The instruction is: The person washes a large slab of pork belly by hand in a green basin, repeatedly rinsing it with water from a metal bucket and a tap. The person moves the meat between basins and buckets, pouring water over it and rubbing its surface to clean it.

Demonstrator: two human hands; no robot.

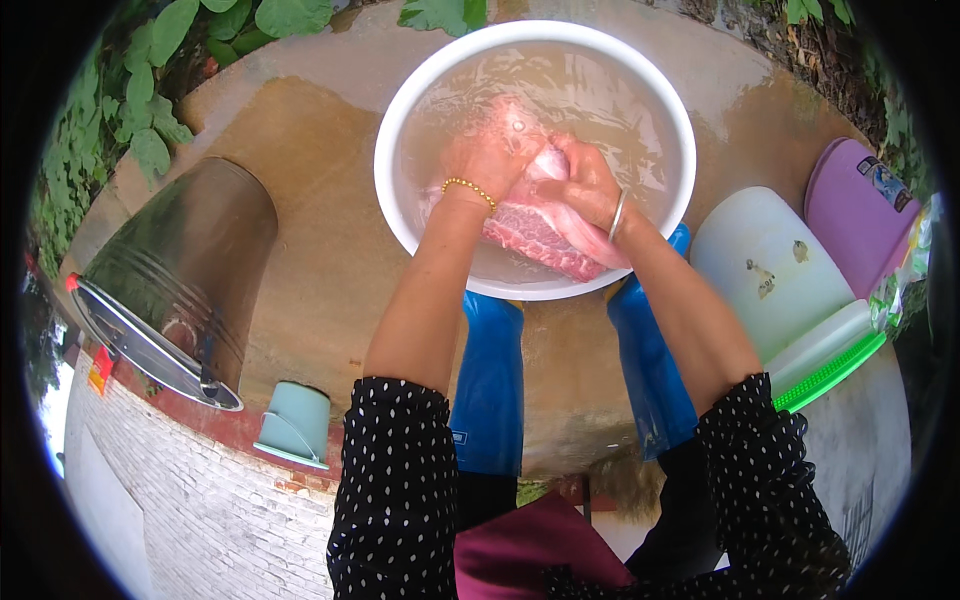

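A large piece of raw meat (540,232) lies partly under cloudy water in a round white basin (384,161). My left hand (491,161), with a gold bead bracelet at the wrist, is in the water on the meat's upper left part; its fingertips are hard to see there. From the right, my right hand (589,184), wearing a silver bangle, grips a pale fold of the meat with bent fingers. Both hands meet near the middle of the basin. A strip of the meat runs below the right wrist towards the basin's near rim.
Blue rubber boots (491,375) stand close behind the basin. On the left are a tall metal bin (202,247) and a small light-blue bucket (296,420). A white bucket (765,262), a green-rimmed basket (832,367) and a purple container (855,217) are at the right. Leafy plants (150,97) edge the wet concrete.
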